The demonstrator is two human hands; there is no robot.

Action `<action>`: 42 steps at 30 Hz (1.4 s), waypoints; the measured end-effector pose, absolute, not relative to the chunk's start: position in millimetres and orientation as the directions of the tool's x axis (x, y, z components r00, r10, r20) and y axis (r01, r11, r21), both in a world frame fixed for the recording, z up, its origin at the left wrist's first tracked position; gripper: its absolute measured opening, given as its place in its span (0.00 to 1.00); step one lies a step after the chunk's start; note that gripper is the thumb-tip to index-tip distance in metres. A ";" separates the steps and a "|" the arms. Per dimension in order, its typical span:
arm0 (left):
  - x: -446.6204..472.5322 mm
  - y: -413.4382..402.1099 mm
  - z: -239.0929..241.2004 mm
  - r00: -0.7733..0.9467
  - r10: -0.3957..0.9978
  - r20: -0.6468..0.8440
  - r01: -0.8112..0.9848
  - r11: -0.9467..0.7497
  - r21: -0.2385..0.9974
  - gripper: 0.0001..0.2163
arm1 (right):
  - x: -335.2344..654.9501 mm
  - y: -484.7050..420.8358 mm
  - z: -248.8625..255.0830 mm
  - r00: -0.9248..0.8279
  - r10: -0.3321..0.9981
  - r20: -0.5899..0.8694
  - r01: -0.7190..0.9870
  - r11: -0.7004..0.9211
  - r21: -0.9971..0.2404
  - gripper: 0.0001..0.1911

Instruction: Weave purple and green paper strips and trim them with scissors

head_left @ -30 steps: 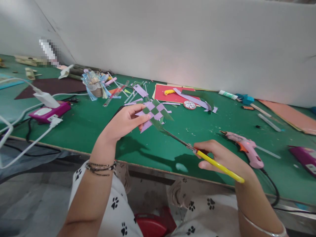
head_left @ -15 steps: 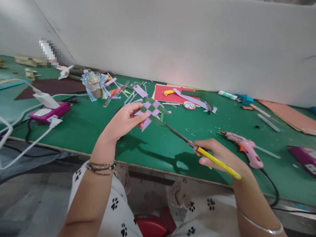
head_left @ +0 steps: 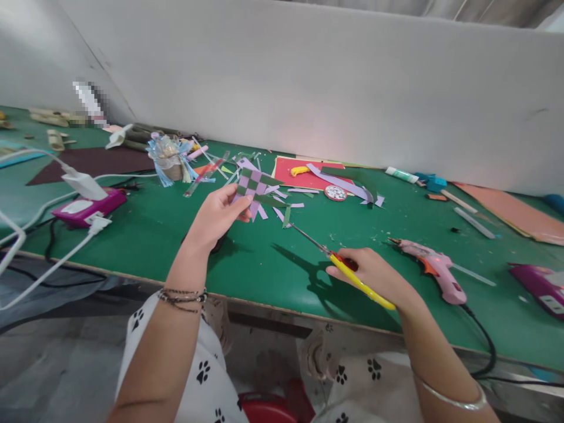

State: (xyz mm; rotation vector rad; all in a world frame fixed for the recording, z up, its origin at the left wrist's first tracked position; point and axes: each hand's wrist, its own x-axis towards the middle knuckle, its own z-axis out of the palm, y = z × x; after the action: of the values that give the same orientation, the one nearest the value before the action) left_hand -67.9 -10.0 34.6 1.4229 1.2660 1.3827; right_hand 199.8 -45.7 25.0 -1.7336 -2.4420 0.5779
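Pinched in my left hand [head_left: 222, 212] is a small woven paper piece [head_left: 252, 183], a green and purple checker pattern with loose strip ends sticking out. My right hand [head_left: 368, 267] grips yellow-handled scissors [head_left: 363, 286], whose blades point up and left toward the woven piece. The blade tips lie close to a green strip end near the table; whether they touch it I cannot tell. Behind the piece are scattered purple and green paper strips [head_left: 304, 191].
On the green table [head_left: 264, 264] a pink glue gun [head_left: 434, 267] lies right of my right hand. Red paper [head_left: 282, 170] with a yellow cutter [head_left: 300, 170] is at the back. A decorated pot [head_left: 171, 161] and a purple power strip [head_left: 90, 207] stand left.
My left hand has tilted the woven piece and drawn it slightly left. The scissors have moved left and down, away from the piece's green strip.
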 end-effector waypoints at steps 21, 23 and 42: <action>-68.5 -6.9 33.3 -0.094 0.980 0.174 0.137 -0.161 0.978 0.06 | 174.0 -31.9 19.0 -0.295 0.951 -0.091 0.890 0.239 -0.388 0.24; -68.8 -6.4 33.4 -0.098 0.980 0.173 0.134 -0.159 0.978 0.05 | 172.7 -30.5 16.5 -0.294 0.954 -0.060 0.864 0.238 -0.443 0.24; -57.8 -10.7 38.5 -0.039 0.990 0.136 0.023 -0.135 0.991 0.09 | 156.5 -40.2 -2.0 -0.244 0.970 0.016 0.349 0.104 -0.931 0.26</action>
State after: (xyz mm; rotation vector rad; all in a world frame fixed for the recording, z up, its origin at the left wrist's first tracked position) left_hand -57.8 -10.7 38.5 1.3049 1.1866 1.3300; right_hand 156.5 -40.2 -2.0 -1.3041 -1.6925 1.1405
